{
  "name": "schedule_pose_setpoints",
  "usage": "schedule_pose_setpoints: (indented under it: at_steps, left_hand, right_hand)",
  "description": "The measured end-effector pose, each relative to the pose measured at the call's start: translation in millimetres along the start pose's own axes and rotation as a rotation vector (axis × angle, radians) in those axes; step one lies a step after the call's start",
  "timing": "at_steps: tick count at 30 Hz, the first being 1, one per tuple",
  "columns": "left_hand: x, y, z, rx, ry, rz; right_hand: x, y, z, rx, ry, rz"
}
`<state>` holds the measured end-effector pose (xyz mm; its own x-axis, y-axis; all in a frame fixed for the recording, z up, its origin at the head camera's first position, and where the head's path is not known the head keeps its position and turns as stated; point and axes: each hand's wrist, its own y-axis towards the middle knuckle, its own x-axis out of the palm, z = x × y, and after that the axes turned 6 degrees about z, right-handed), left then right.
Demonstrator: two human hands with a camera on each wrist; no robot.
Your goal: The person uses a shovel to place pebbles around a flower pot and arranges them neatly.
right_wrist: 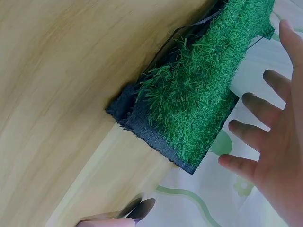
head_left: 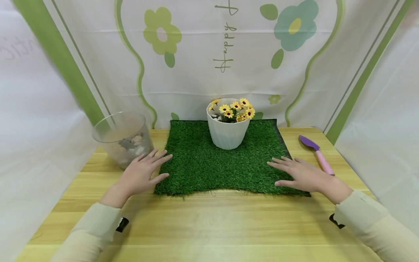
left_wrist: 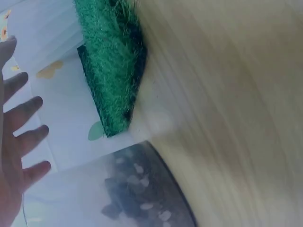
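Observation:
A mat of artificial grass (head_left: 209, 163) lies on the wooden table. My left hand (head_left: 140, 174) is spread over its left edge, fingers straight and holding nothing. Beside that hand stands a clear plastic bucket (head_left: 114, 145) with stones in its bottom; the left wrist view shows the stones (left_wrist: 137, 184) through its wall. My right hand (head_left: 304, 176) is spread over the mat's right edge, also holding nothing. In the right wrist view its fingers (right_wrist: 255, 137) are apart, and the mat's corner (right_wrist: 156, 127) shows black backing. Toward the back of the mat stands a white ribbed pot (head_left: 228, 134) with yellow flowers (head_left: 235, 109) and pebbles.
A small trowel with a purple blade (head_left: 307, 142) and pink handle (head_left: 324, 163) lies on the table, right of the mat. Behind the table hangs a white cloth (head_left: 196, 72) printed with flowers. Bare wooden tabletop (head_left: 209, 225) spans the front.

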<state>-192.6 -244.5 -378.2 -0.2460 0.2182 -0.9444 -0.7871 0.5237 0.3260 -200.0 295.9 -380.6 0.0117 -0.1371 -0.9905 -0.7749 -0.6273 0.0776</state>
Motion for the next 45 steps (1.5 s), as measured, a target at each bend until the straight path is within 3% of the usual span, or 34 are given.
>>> schedule_pose_setpoints:
  at_steps: [5, 10, 12, 14, 19, 24, 27, 30, 36, 45]
  left_hand:
    - [-11.8, -6.1, -3.6, 0.076, 0.005, 0.111]
    - [-29.7, -3.8, -9.9, 0.169, -0.004, 0.317]
    - [-38.3, -1.3, -11.8, 0.165, 0.003, 0.384]
    - [-46.1, 1.0, -14.9, 0.117, 0.014, 0.42]
    - [-62.7, 8.4, -28.8, -0.115, 0.029, 0.398]
    - [-67.8, 8.6, -41.1, -0.328, -0.025, 0.276]
    - [-65.6, 2.5, -47.6, -0.403, -0.054, 0.213]
    - [-62.3, -5.2, -52.3, -0.442, -0.071, 0.182]
    - [-59.1, -7.5, -58.8, -0.491, -0.07, 0.145]
    - [-60.2, -1.3, -62.4, -0.467, -0.158, 0.169]
  right_hand:
    - [3, -4.6, -3, -0.025, 0.005, -0.013]
    - [4, -8.5, -4, -0.041, 0.042, -0.041]
    - [4, -9.1, -3, -0.038, 0.058, -0.06]
    - [5, -8.4, -1, -0.027, 0.079, -0.085]
    - [3, -4.0, 6, 0.02, 0.137, -0.137]
    - [3, -3.3, 12, 0.061, 0.156, -0.163]
    - [6, -0.7, 12, 0.064, 0.152, -0.184]
    - [11, 2.4, 9, 0.058, 0.174, -0.215]
    - [14, 5.8, 9, 0.049, 0.239, -0.246]
    - [11, 4.5, 13, 0.056, 0.287, -0.256]
